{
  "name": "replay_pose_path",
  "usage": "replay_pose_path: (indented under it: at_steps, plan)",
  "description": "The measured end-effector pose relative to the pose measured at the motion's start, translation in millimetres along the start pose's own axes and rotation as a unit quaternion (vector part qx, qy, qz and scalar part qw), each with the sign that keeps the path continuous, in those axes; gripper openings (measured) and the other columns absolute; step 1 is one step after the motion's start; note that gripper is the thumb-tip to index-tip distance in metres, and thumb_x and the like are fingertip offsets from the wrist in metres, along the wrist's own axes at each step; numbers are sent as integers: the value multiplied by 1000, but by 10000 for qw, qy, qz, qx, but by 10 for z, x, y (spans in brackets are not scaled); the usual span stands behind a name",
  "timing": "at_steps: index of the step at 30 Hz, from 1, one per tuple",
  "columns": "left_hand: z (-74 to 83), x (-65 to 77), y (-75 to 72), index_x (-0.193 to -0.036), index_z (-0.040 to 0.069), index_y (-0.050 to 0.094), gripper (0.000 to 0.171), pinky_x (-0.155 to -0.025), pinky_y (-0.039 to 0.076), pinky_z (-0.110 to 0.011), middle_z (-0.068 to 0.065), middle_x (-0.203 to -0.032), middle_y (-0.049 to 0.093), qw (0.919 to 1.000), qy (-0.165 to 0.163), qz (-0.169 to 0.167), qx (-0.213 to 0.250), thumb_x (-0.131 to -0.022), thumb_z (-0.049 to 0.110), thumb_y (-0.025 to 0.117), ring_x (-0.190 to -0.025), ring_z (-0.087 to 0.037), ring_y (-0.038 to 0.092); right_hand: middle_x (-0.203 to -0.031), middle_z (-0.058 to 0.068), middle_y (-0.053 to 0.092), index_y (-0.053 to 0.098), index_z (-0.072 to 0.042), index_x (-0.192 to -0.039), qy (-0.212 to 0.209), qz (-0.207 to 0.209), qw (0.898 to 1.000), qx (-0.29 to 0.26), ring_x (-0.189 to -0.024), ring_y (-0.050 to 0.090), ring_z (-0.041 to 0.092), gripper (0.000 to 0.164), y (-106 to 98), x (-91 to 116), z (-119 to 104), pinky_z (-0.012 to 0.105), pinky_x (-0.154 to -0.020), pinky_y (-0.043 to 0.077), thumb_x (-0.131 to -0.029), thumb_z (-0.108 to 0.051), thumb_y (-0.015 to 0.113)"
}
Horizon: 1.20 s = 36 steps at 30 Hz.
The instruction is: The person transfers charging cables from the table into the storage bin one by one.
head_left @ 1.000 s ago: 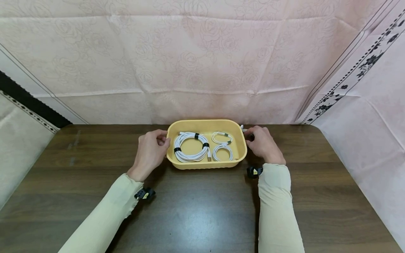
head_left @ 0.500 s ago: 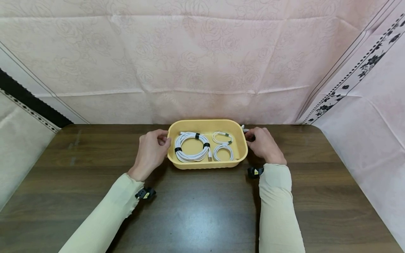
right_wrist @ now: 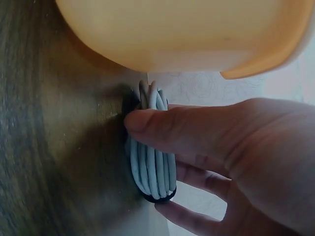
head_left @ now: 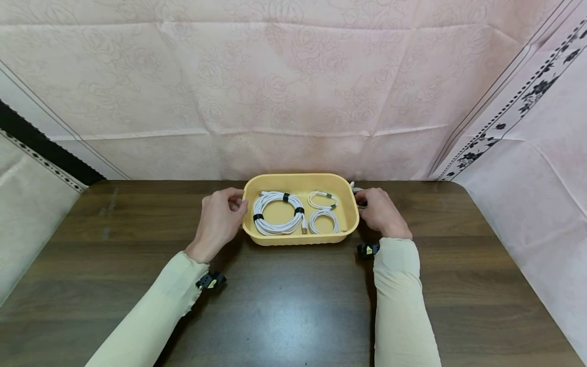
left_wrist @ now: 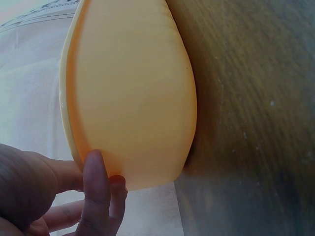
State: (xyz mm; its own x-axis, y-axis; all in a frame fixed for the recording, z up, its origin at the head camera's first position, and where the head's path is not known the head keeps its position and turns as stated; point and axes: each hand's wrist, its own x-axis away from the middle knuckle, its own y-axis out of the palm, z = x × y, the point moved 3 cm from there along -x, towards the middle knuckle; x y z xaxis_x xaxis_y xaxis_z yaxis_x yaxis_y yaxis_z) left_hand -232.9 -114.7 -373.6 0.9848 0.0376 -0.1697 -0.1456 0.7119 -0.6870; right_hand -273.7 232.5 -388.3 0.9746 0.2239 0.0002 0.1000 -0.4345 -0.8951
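A yellow plastic tray (head_left: 300, 241) sits at the far edge of the table. My left hand (head_left: 220, 218) holds its left end, fingertips against the outer wall (left_wrist: 130, 93) near the rim in the left wrist view. Inside the tray lie a large coiled white cable (head_left: 259, 208) with black ties and two smaller coiled white cables (head_left: 313, 223), one behind the other. Just right of the tray, my right hand (head_left: 381, 213) pinches another coiled cable (right_wrist: 152, 169), its bundle standing on edge between thumb and fingers. The hand mostly hides this coil in the head view.
The brown wooden table (head_left: 284, 306) extends toward me and to both sides. A pale patterned cloth (head_left: 293, 92) hangs right behind the tray. More cloth (head_left: 541, 153) flanks the right side. A small black camera (head_left: 211, 280) is strapped at each wrist.
The tray and my left hand have shifted very slightly right, then stayed put. My right hand has drawn in a little toward the tray's end, covering more of the coiled cable.
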Motion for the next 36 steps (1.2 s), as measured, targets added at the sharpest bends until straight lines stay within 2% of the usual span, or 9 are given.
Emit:
replay_pose_path:
  at_steps: [16,27,32,36]
  plan:
    - [1,4,0,-118,-1,72,26,-70,55,-33,-15,-96,74,9999,87,60,-7,-98,13,63,-83,-23,69,-122,18,70,72,-4,-120,380,-2,9993,-37,-122,60,36,25,-99,32,-14,53,-104,48,-96,-5,66]
    - [0,9,-9,-117,-1,72,25,-69,54,-32,-14,-95,74,9999,142,91,-32,-98,12,63,-82,-23,68,-118,18,72,74,-2,-115,164,277,9995,-63,-119,61,36,24,-215,92,-97,53,-104,47,-92,-3,72]
    - [0,9,-5,-118,-1,72,26,-70,56,-34,-15,-96,74,9999,106,60,-10,-98,13,63,-83,-24,69,-119,18,71,74,-2,-115,227,401,9989,-124,-112,63,34,24,-293,145,-146,51,-100,49,-90,-2,73]
    - [-1,5,-2,-119,-1,71,26,-69,56,-33,-15,-96,74,10000,75,32,13,-99,13,63,-83,-24,68,-115,19,72,74,-1,-113,101,551,9983,-142,-106,63,33,24,-357,172,-175,51,-96,49,-89,0,73]
